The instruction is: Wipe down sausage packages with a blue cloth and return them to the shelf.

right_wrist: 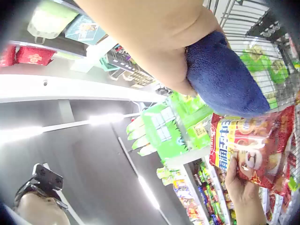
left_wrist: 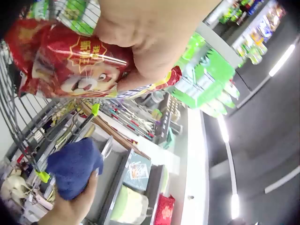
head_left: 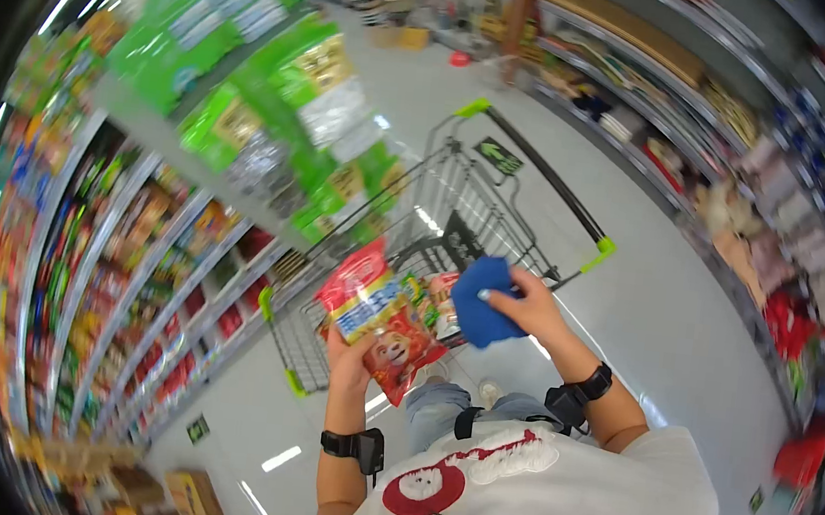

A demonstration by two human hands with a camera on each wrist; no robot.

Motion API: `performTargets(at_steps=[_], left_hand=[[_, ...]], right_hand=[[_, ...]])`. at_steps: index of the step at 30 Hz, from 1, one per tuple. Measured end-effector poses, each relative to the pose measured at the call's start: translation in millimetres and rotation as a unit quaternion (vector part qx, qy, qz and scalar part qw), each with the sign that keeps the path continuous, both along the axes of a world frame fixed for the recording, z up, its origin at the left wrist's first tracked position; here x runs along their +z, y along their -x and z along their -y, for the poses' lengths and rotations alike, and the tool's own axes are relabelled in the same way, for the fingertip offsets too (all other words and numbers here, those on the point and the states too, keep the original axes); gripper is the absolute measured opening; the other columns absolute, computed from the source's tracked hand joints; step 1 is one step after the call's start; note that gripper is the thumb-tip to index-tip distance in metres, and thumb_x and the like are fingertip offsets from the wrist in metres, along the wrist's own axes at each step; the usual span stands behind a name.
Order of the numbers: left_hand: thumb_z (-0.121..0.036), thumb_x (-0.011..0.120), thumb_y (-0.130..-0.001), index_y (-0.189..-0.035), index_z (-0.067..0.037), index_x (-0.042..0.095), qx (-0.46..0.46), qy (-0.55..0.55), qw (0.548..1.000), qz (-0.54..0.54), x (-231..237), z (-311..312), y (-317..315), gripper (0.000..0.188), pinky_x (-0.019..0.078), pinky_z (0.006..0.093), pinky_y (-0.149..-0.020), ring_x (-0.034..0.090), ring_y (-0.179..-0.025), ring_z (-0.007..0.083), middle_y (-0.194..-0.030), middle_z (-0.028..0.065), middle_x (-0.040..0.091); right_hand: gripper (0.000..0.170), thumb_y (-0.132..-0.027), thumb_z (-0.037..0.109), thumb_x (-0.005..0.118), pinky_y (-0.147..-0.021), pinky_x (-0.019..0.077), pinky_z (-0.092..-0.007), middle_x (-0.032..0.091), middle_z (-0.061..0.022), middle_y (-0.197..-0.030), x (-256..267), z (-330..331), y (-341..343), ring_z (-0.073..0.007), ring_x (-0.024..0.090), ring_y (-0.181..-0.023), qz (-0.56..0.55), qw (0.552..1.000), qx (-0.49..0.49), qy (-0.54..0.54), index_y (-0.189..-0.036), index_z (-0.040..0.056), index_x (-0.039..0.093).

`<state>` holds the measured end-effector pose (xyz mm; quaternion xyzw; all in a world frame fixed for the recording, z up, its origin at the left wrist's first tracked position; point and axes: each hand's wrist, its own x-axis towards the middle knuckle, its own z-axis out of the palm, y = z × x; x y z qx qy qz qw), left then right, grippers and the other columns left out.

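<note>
In the head view my left hand [head_left: 349,360] grips a red snack bag [head_left: 389,341] by its lower left side, its printed front with a cartoon dog facing up. The left wrist view shows the thumb and fingers around the shiny red bag [left_wrist: 79,61]. To the right, my right hand [head_left: 530,308] pinches a folded dark-blue towel [head_left: 477,310], thumb on top. Its fuzzy cloth [right_wrist: 222,77] shows close up in the right wrist view. Both things are held apart, over the near end of a wire shopping cart [head_left: 546,179] with green corners.
Several packages [head_left: 444,291] show in the cart beyond the bag. Green-packed goods [head_left: 319,97] stand on a display left of the cart. Snack shelves [head_left: 129,278] line the left; shelves of household goods [head_left: 641,91] run along the right. Cardboard boxes [head_left: 196,498] sit at lower left.
</note>
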<state>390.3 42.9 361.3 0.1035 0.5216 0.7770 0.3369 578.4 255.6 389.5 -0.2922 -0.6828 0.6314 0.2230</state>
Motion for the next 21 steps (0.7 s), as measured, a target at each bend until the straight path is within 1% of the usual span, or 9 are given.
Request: performTargets(at_steps=[1,4,7,8,11,12,15,19,21], left_hand=[[0.014,0.058,-0.068,-0.113,-0.002,0.042,0.005,0.001,0.999,-0.044,14,5,-13,0.050,0.0488,0.0317,-0.079,0.058,-0.092,0.0197,-0.104,0.0099,0.056],[0.015,0.060,-0.065,-0.114,-0.002,0.041,0.029,0.000,0.996,-0.085,52,20,-46,0.055,0.0484,0.0315,-0.081,0.058,-0.094,0.0190,-0.104,0.0092,0.056],[0.014,0.060,-0.065,-0.114,-0.002,0.042,0.039,-0.011,0.994,-0.102,68,36,-64,0.055,0.0483,0.0317,-0.081,0.057,-0.095,0.0188,-0.104,0.0088,0.056],[0.013,0.060,-0.065,-0.115,-0.002,0.041,0.052,-0.017,0.993,-0.108,71,40,-68,0.055,0.0485,0.0317,-0.081,0.058,-0.095,0.0186,-0.104,0.0087,0.056],[0.013,0.059,-0.065,-0.114,-0.002,0.042,0.089,-0.038,0.988,-0.118,81,58,-68,0.054,0.0487,0.0317,-0.081,0.058,-0.094,0.0184,-0.102,0.0087,0.057],[0.013,0.058,-0.066,-0.114,-0.002,0.042,0.107,-0.048,0.987,-0.113,91,63,-70,0.052,0.0487,0.0305,-0.079,0.058,-0.092,0.0177,-0.101,0.0084,0.057],[0.013,0.056,-0.066,-0.114,-0.001,0.043,0.135,-0.032,0.977,-0.163,91,86,-57,0.051,0.0475,0.0290,-0.079,0.058,-0.091,0.0158,-0.100,0.0079,0.057],[0.010,0.059,-0.064,-0.117,0.000,0.041,0.121,0.100,0.948,-0.278,104,132,-52,0.057,0.0447,0.0278,-0.081,0.056,-0.091,0.0157,-0.101,0.0080,0.056],[0.009,0.061,-0.063,-0.119,0.001,0.041,0.124,0.106,0.940,-0.300,102,152,-50,0.060,0.0449,0.0284,-0.081,0.056,-0.093,0.0166,-0.102,0.0087,0.056]], right_hand=[[0.046,-0.067,0.023,0.073,-0.073,0.0478,-0.0294,0.062,-0.0096,-0.084,17,4,4,-0.0186,0.061,-0.078,-0.049,0.997,-0.037,0.043,-0.103,0.0003,0.055],[0.056,-0.065,0.014,0.074,-0.079,0.0466,-0.0305,0.058,-0.0120,-0.098,46,24,22,-0.0198,0.058,-0.089,-0.181,0.983,0.007,-0.013,-0.113,-0.0006,0.048],[0.059,-0.064,0.009,0.072,-0.084,0.0442,-0.0321,0.050,-0.0149,-0.113,73,65,29,-0.0236,0.054,-0.101,-0.195,0.944,0.017,-0.265,-0.116,-0.0004,0.045],[0.061,-0.061,0.004,0.069,-0.087,0.0430,-0.0356,0.043,-0.0165,-0.121,68,81,31,-0.0295,0.049,-0.106,-0.185,0.936,0.015,-0.300,-0.118,0.0025,0.046],[0.066,-0.056,0.002,0.068,-0.087,0.0427,-0.0389,0.044,-0.0158,-0.121,60,108,25,-0.0337,0.049,-0.105,-0.198,0.869,0.095,-0.444,-0.119,0.0074,0.048],[0.067,-0.054,0.002,0.067,-0.084,0.0438,-0.0399,0.045,-0.0143,-0.121,60,115,26,-0.0313,0.050,-0.101,-0.224,0.838,0.125,-0.483,-0.118,0.0126,0.051],[0.061,-0.055,0.001,0.065,-0.082,0.0444,-0.0392,0.045,-0.0134,-0.120,61,134,37,-0.0292,0.051,-0.097,-0.287,0.763,0.208,-0.541,-0.113,0.0141,0.055],[0.056,-0.057,0.001,0.064,-0.083,0.0432,-0.0413,0.046,-0.0135,-0.118,66,156,65,-0.0313,0.050,-0.096,-0.314,0.778,0.136,-0.528,-0.111,0.0142,0.058],[0.055,-0.058,0.002,0.063,-0.083,0.0423,-0.0419,0.045,-0.0163,-0.117,74,175,82,-0.0335,0.049,-0.097,-0.302,0.820,0.097,-0.476,-0.111,0.0117,0.057]])
